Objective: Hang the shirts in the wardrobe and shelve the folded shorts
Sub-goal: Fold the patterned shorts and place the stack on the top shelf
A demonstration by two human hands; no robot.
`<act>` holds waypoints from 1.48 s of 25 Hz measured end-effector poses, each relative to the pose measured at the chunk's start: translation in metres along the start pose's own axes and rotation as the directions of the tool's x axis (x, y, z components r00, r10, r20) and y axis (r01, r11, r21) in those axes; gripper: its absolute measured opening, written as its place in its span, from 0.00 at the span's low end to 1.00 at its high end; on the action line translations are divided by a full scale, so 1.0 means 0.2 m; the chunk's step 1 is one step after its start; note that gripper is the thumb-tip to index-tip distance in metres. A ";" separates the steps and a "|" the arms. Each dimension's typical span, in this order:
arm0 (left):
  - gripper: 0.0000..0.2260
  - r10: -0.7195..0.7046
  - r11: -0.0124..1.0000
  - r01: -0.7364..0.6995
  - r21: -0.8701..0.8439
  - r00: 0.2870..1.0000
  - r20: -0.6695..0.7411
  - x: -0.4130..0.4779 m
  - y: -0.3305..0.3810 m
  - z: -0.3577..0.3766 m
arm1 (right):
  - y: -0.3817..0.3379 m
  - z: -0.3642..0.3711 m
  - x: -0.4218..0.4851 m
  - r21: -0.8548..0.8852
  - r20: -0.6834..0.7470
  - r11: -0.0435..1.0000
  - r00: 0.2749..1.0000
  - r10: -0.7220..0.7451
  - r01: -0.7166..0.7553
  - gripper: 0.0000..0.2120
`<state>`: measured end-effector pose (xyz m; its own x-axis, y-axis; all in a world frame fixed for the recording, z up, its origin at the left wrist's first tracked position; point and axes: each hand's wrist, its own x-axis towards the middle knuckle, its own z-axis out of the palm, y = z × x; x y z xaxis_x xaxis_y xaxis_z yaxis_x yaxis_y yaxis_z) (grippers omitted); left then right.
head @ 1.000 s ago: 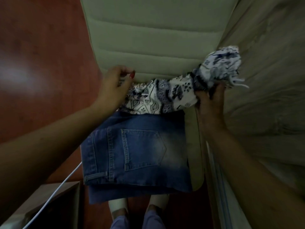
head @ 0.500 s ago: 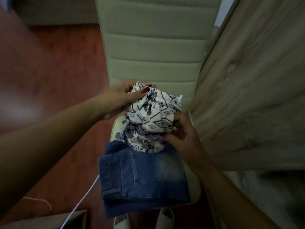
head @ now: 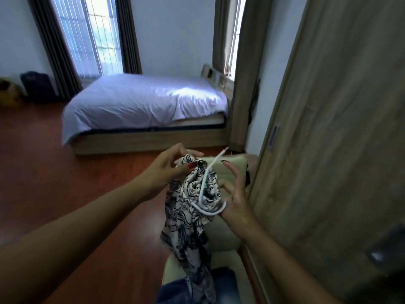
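Observation:
A black-and-white patterned garment (head: 192, 216) with a white drawstring (head: 206, 194) hangs in the air over the chair. My left hand (head: 166, 170) pinches its bunched top edge between thumb and fingers. My right hand (head: 234, 194) is beside it on the right with fingers spread and fairly straight, its thumb against the fabric; the drawstring loops down to the hand's lower edge. Folded blue denim shorts (head: 225, 286) lie on the chair seat below, partly hidden by the hanging cloth.
The cream padded chair (head: 225, 240) stands against the wood-grain wardrobe door (head: 328, 150) on the right. A bed with a pale cover (head: 142, 102) lies ahead across the red-brown floor (head: 54, 172). Curtained windows are behind it, and dark bags (head: 37, 86) sit at the far left.
The view has swung up from the chair seat to the room. Both hands have lifted the patterned garment off the denim shorts, and the right hand's fingers have spread.

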<state>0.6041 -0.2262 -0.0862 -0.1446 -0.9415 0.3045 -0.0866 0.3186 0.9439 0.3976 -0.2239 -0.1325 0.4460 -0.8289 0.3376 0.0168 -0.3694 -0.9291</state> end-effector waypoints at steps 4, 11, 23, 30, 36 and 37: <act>0.07 0.110 0.994 -0.109 -0.009 0.992 0.061 0.07 0.33 -0.02 | -0.26 -0.09 0.11 -0.546 0.009 0.792 0.947 -0.321 0.274 0.27; 0.09 0.188 0.965 -0.207 0.158 0.974 0.130 0.13 0.74 -0.10 | -0.26 -0.21 0.15 -0.799 0.126 0.553 0.965 -0.229 0.236 0.18; 0.10 0.361 0.744 -0.155 0.650 0.912 -0.196 0.01 0.72 -0.56 | -0.66 -0.48 0.27 -0.215 -0.206 0.976 0.974 -0.091 0.046 0.24; 0.13 0.517 0.696 -0.163 0.699 0.789 -0.331 -0.02 0.63 -0.61 | -0.84 -0.41 0.31 -0.499 -0.073 0.802 0.906 -0.418 0.330 0.15; 0.12 0.432 0.760 -0.113 0.640 0.823 -0.368 0.04 0.63 -0.62 | -0.92 -0.35 0.28 -0.536 0.118 0.734 0.898 -0.423 0.417 0.25; 0.11 0.414 0.776 -0.111 0.621 0.832 -0.368 0.04 0.63 -0.62 | -0.93 -0.35 0.28 -0.542 0.135 0.727 0.897 -0.420 0.422 0.26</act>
<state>0.7148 -0.2074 0.0511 0.2064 -0.6923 0.6915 -0.6633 0.4205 0.6191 0.3573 -0.2308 0.0696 0.5144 -0.5318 0.6728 -0.2843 -0.8459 -0.4513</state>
